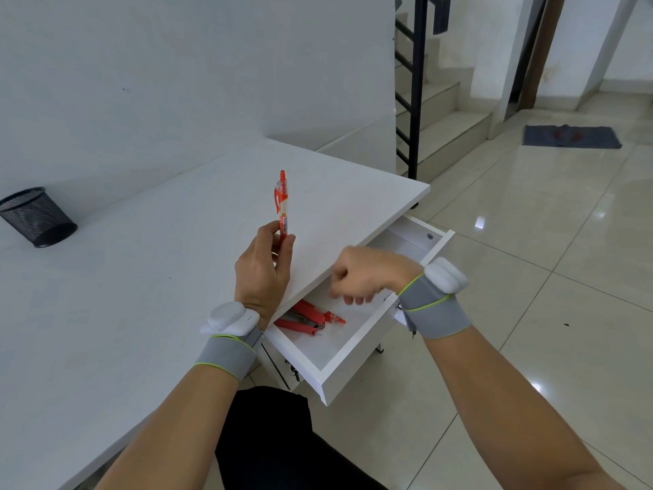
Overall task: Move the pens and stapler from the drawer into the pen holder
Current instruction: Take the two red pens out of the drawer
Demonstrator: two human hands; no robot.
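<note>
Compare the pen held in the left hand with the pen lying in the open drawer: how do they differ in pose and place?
The held pen stands nearly upright, pinched in the left hand above the desk; the drawer pen lies flat.
The held pen is gripped, while the drawer pen lies loose beside a red stapler, with the right hand above it.
The held pen shows almost fully; the drawer pen is partly hidden.
Both are red-orange.
</note>
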